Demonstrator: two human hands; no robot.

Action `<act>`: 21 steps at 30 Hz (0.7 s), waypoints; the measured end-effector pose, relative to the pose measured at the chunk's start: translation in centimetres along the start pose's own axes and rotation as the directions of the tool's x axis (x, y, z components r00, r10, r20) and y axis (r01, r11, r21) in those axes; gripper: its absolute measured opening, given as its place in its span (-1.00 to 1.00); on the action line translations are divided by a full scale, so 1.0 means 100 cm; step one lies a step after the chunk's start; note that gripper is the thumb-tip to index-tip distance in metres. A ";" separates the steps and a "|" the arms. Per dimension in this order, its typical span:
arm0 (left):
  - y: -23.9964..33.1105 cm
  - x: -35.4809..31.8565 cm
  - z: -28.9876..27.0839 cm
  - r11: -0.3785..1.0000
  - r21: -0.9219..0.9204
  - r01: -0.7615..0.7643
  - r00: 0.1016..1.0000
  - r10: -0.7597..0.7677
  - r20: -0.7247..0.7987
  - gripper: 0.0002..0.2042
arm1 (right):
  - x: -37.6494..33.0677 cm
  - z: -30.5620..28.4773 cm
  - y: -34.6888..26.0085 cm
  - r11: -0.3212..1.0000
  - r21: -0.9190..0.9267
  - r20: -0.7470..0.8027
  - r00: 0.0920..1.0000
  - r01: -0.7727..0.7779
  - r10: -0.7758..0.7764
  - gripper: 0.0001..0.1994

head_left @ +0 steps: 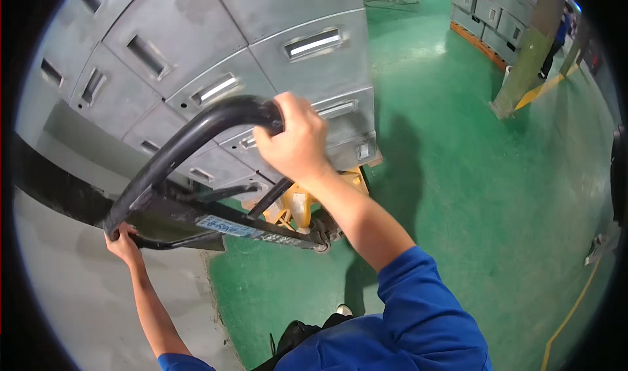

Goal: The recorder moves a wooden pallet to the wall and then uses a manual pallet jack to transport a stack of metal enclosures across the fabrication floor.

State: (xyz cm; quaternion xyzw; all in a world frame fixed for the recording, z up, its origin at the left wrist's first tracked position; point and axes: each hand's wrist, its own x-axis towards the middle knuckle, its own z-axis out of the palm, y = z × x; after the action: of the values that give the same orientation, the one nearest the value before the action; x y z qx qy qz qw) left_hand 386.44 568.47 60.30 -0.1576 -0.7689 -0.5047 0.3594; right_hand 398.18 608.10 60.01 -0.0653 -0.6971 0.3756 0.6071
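A black looped pallet jack handle (190, 135) slants across the view in front of me. My right hand (297, 139) is closed round the upper right bend of the loop. Lower at the left, my left hand (124, 243) grips the loop's other corner, its fingers wrapped round the bar. From the loop the shaft runs down to the yellow pallet jack body (297, 207). Grey metal boxes (320, 57) with slot handles are stacked high just beyond the handle, above the yellow body.
Green floor (445, 194) stretches to the right, with a yellow line (569, 312) near its edge. A green pillar (533, 57) stands at the far right. Behind it are more grey boxes (490, 11) on an orange pallet and a person (556, 40). A pale grey surface (163, 292) borders the left.
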 end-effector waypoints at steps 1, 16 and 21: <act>0.004 0.000 0.003 0.999 -0.046 -0.012 1.000 0.013 0.016 -0.95 | -0.001 0.004 0.003 0.998 0.020 -0.057 0.997 0.054 -0.053 -0.72; 0.008 -0.059 0.020 0.993 -0.102 0.057 0.993 -0.067 -0.094 -0.88 | -0.042 -0.006 0.035 0.990 -0.135 -0.196 0.979 0.036 -0.062 -0.85; 0.025 -0.092 0.019 0.992 -0.073 0.103 0.988 -0.111 -0.110 -0.87 | -0.040 -0.009 0.058 0.972 -0.229 -0.214 0.972 0.043 -0.094 -0.80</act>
State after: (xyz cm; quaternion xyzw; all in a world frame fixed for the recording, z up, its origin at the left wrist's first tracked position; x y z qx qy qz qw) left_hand 393.59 572.39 54.96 -0.0988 -0.7372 -0.5568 0.3697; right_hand 397.89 610.43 53.35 -0.1505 -0.6639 0.2640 0.6833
